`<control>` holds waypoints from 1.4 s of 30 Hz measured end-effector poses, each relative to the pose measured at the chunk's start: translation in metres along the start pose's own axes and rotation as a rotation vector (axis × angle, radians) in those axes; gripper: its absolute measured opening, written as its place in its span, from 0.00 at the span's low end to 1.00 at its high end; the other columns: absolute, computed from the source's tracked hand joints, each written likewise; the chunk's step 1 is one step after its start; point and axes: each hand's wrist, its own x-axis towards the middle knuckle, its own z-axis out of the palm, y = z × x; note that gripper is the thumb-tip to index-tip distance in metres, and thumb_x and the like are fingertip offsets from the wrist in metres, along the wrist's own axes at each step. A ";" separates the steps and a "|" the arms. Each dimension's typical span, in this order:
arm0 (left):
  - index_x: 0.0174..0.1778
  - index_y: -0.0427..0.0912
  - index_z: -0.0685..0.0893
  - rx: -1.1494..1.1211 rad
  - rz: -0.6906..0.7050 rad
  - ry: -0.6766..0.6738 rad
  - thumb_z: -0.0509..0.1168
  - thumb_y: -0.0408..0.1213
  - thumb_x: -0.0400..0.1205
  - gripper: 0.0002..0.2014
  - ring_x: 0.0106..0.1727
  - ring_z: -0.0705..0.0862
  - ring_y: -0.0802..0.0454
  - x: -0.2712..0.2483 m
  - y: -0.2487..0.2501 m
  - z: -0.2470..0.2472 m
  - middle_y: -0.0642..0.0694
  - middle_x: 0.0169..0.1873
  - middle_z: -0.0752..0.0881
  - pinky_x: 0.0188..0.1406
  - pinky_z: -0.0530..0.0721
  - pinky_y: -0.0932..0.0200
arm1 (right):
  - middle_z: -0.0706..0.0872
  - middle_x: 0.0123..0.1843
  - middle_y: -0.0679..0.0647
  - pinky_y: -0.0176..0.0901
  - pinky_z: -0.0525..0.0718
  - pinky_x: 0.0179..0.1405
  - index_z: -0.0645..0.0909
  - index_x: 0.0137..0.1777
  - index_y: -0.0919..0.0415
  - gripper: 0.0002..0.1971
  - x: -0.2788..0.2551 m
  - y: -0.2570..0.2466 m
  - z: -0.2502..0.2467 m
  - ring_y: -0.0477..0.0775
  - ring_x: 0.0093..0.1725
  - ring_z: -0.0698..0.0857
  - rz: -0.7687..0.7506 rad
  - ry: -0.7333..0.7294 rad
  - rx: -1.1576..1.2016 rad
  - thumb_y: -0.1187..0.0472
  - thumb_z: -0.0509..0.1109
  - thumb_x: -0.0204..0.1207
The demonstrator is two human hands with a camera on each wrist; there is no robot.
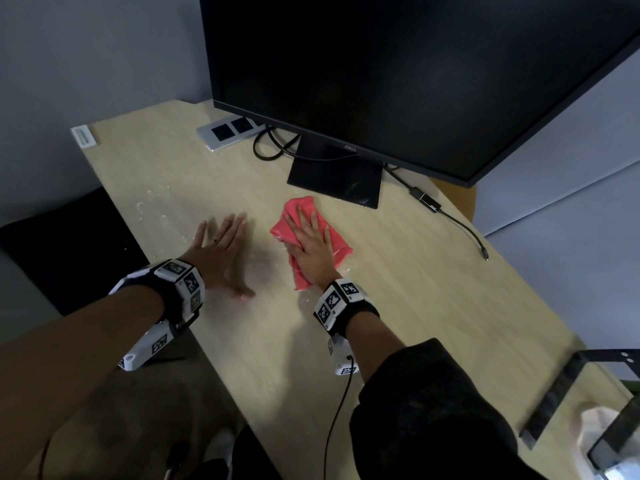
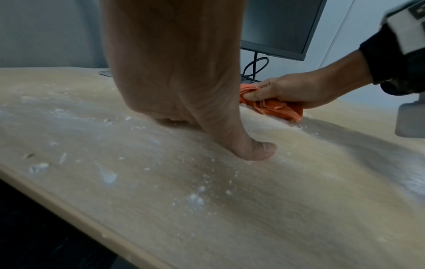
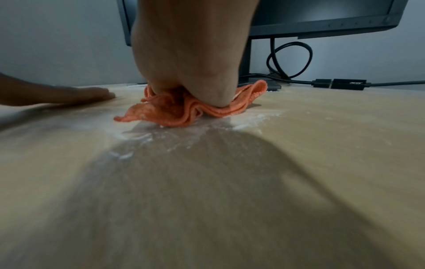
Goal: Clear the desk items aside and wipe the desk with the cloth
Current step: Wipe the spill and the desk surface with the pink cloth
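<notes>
A folded red cloth [image 1: 341,244] lies on the light wooden desk [image 1: 433,306] in front of the monitor foot. My right hand [image 1: 311,249] presses flat on it with straight fingers, and the cloth [image 3: 179,113] bunches in folds under the palm [image 3: 195,54]. My left hand [image 1: 221,247] rests flat on the bare desk to the left of the cloth, fingers straight, holding nothing; its thumb [image 2: 253,151] touches the wood. White powdery smears [image 2: 108,178] cover the desk around the left hand, and a streak [image 3: 128,154] lies just near the cloth.
A black monitor [image 1: 381,64] stands at the back on a flat foot [image 1: 336,178]. Behind it are a socket panel [image 1: 228,131], looped cables [image 1: 270,150] and an adapter with cable [image 1: 429,204]. A small white tag [image 1: 83,136] sits at the far left corner. A black frame [image 1: 554,403] is at the near right.
</notes>
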 end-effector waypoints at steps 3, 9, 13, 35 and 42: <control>0.78 0.34 0.26 -0.003 -0.005 -0.009 0.63 0.77 0.60 0.71 0.81 0.28 0.45 -0.001 0.001 -0.001 0.43 0.80 0.26 0.79 0.36 0.34 | 0.45 0.84 0.45 0.55 0.30 0.78 0.53 0.81 0.47 0.27 -0.005 -0.004 0.006 0.50 0.82 0.35 -0.048 -0.044 0.009 0.50 0.54 0.84; 0.78 0.33 0.27 0.039 -0.015 -0.008 0.61 0.77 0.61 0.70 0.82 0.30 0.43 -0.002 0.003 -0.003 0.41 0.80 0.27 0.79 0.38 0.34 | 0.52 0.84 0.43 0.55 0.29 0.78 0.62 0.78 0.43 0.24 -0.018 -0.002 0.010 0.43 0.80 0.35 -0.128 -0.130 0.052 0.56 0.57 0.83; 0.78 0.32 0.28 0.045 -0.016 -0.015 0.61 0.77 0.62 0.70 0.82 0.30 0.43 -0.002 0.003 -0.004 0.40 0.80 0.27 0.79 0.39 0.34 | 0.59 0.82 0.42 0.52 0.32 0.78 0.73 0.72 0.44 0.23 -0.027 -0.001 0.007 0.45 0.83 0.43 -0.150 -0.172 0.144 0.63 0.61 0.79; 0.77 0.36 0.25 0.016 -0.004 0.044 0.62 0.75 0.64 0.68 0.82 0.32 0.44 -0.006 0.006 0.000 0.42 0.80 0.27 0.79 0.36 0.36 | 0.84 0.63 0.53 0.30 0.82 0.47 0.80 0.64 0.68 0.22 -0.170 -0.009 -0.058 0.38 0.45 0.86 0.281 -0.326 0.849 0.79 0.56 0.73; 0.79 0.37 0.29 0.107 0.082 0.128 0.64 0.75 0.61 0.69 0.84 0.37 0.41 -0.003 0.010 0.004 0.40 0.82 0.34 0.79 0.40 0.35 | 0.87 0.33 0.52 0.35 0.82 0.22 0.80 0.54 0.63 0.12 -0.150 0.027 -0.102 0.46 0.22 0.82 0.584 0.308 1.405 0.72 0.59 0.76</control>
